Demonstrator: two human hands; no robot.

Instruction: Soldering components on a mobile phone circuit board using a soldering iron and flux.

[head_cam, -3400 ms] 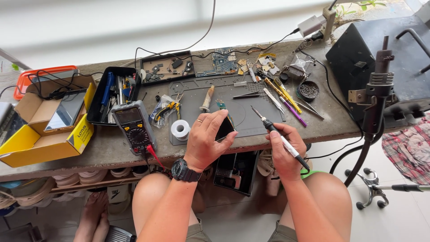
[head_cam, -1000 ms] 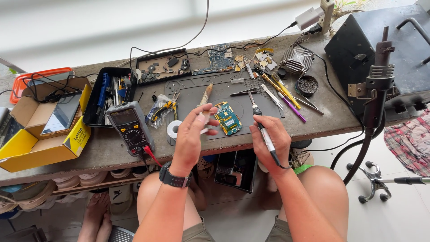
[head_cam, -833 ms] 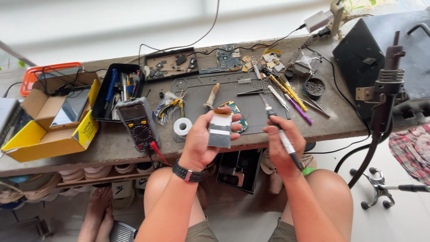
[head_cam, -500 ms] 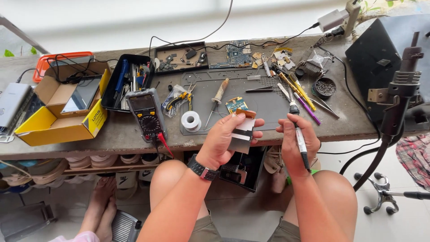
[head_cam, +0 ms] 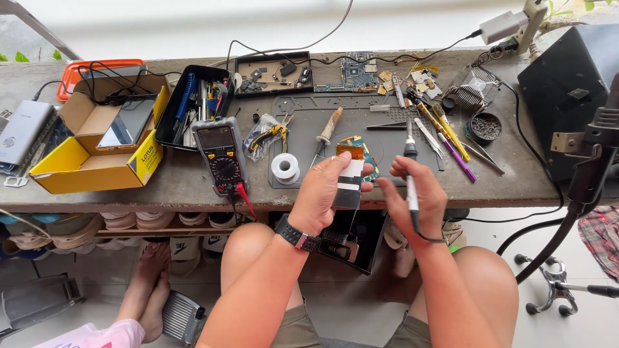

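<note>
My left hand (head_cam: 324, 195) holds a small flat module (head_cam: 349, 176) by its edges, a grey and white panel with an orange flex strip at its top, lifted just above the bench's front edge. A watch sits on that wrist. My right hand (head_cam: 414, 198) grips a soldering iron (head_cam: 411, 169) upright like a pen, tip pointing away, cord trailing under the wrist. Its free fingers reach toward the module. Behind the module a small green circuit board (head_cam: 369, 162) lies on the grey work mat (head_cam: 309, 122).
A multimeter (head_cam: 222, 156), solder spool (head_cam: 285, 168), pliers, screwdriver (head_cam: 325, 132) and tweezers lie on the bench. A black tool tray (head_cam: 193, 103), yellow cardboard box (head_cam: 90, 154), parts tray and larger circuit board sit behind. A black stand (head_cam: 590, 174) rises at right. Another person's feet (head_cam: 149, 290) show lower left.
My left hand picked the module up off the mat and turned it to face me near the bench edge. My right hand kept the soldering iron and drew in beside it.
</note>
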